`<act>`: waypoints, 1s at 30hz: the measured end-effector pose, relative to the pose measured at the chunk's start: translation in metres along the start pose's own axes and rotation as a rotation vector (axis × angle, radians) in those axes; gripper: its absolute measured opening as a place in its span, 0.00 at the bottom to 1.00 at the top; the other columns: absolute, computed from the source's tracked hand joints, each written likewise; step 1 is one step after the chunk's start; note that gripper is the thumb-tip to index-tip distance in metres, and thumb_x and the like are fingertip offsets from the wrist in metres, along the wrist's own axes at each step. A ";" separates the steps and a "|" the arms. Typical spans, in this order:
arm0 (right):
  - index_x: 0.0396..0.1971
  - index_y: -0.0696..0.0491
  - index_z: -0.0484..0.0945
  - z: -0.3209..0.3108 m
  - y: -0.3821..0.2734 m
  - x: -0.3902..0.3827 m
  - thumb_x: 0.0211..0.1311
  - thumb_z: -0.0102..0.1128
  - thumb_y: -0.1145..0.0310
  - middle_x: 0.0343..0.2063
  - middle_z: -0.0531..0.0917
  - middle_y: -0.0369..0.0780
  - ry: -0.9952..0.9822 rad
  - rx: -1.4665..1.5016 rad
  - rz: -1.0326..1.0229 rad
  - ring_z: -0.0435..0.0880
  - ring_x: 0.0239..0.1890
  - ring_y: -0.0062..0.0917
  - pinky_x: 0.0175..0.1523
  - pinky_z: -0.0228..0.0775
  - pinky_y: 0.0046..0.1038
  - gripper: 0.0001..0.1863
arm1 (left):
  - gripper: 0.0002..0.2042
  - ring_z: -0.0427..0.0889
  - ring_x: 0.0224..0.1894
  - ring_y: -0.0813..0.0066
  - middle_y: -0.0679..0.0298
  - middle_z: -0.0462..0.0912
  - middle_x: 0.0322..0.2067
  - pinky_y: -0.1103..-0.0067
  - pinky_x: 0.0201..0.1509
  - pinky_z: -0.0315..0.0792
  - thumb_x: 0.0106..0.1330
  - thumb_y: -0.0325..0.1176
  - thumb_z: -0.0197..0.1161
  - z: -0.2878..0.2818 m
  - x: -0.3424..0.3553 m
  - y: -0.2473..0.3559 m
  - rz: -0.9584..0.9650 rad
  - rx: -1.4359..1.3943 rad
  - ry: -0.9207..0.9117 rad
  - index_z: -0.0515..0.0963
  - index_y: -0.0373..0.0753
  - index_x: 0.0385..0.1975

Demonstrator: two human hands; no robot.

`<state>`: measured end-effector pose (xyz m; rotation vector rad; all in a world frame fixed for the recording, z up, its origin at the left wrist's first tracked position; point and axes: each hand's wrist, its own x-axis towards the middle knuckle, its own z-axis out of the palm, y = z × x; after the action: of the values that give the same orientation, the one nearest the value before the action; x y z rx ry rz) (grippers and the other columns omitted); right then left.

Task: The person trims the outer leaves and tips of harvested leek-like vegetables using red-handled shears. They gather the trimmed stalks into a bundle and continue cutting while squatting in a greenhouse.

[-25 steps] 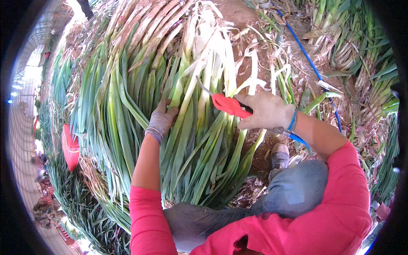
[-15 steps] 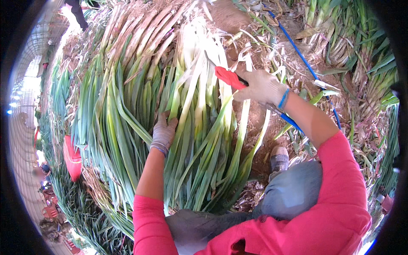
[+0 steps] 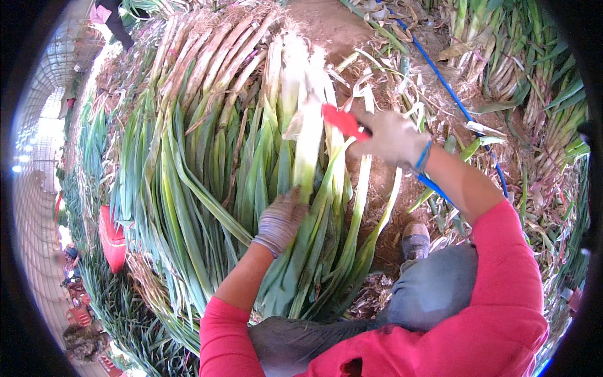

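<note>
Leek [image 3: 307,154] over right part of leek pile [image 3: 207,169]; long axis runs near-far, white end pointing to pile's far side. Left hand [image 3: 281,220]: fingers curled around green part, probably steadying it. Right hand [image 3: 392,138], at pile's right: fingers closed around red handle [image 3: 342,121], apparently for easy reach of white stalk.

Apparently a farm greenhouse: bare soil [image 3: 323,30], heaped leeks [image 3: 201,151], gridded wall [image 3: 36,220] at left.

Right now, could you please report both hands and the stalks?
Left gloved hand gripping pale green stalk; right gloved hand holding red tool; thin blue cord farther right, clear.
</note>
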<state>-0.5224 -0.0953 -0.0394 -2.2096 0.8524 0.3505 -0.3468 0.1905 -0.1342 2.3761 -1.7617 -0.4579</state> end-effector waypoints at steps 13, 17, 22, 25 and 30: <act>0.59 0.54 0.72 0.020 -0.021 0.020 0.51 0.63 0.45 0.33 0.84 0.54 -0.060 -0.121 -0.262 0.86 0.40 0.44 0.49 0.78 0.40 0.38 | 0.29 0.72 0.61 0.46 0.46 0.73 0.59 0.60 0.63 0.68 0.58 0.47 0.67 -0.045 0.108 -0.045 -0.498 0.166 0.122 0.73 0.43 0.59; 0.65 0.56 0.66 0.009 -0.017 0.056 0.49 0.65 0.45 0.36 0.84 0.57 0.074 -0.122 -0.231 0.86 0.41 0.46 0.51 0.78 0.39 0.46 | 0.29 0.75 0.59 0.44 0.44 0.74 0.59 0.60 0.61 0.70 0.60 0.50 0.65 -0.047 0.117 -0.053 -0.559 0.100 0.049 0.73 0.42 0.58; 0.64 0.56 0.68 -0.007 -0.022 0.104 0.47 0.65 0.43 0.40 0.83 0.57 0.215 -0.076 -0.236 0.84 0.45 0.46 0.53 0.75 0.41 0.46 | 0.31 0.77 0.56 0.43 0.41 0.77 0.54 0.60 0.60 0.70 0.62 0.52 0.63 -0.046 0.110 -0.048 -0.606 -0.120 0.010 0.71 0.38 0.60; 0.62 0.57 0.70 -0.018 -0.024 0.127 0.46 0.65 0.44 0.39 0.84 0.54 0.259 -0.067 -0.187 0.85 0.44 0.43 0.52 0.76 0.39 0.45 | 0.31 0.77 0.56 0.42 0.40 0.78 0.53 0.60 0.60 0.69 0.65 0.53 0.60 -0.038 0.099 -0.041 -0.551 -0.107 0.120 0.69 0.34 0.59; 0.63 0.57 0.69 -0.017 -0.008 0.118 0.48 0.65 0.49 0.31 0.84 0.52 0.185 0.052 -0.093 0.86 0.33 0.35 0.40 0.79 0.36 0.43 | 0.35 0.75 0.58 0.43 0.39 0.75 0.56 0.63 0.62 0.69 0.68 0.52 0.58 -0.043 0.090 -0.030 -0.493 -0.302 0.030 0.64 0.27 0.64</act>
<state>-0.4294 -0.1588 -0.0801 -2.2490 0.8430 0.0794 -0.2815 0.1114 -0.1170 2.5492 -0.9894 -0.6860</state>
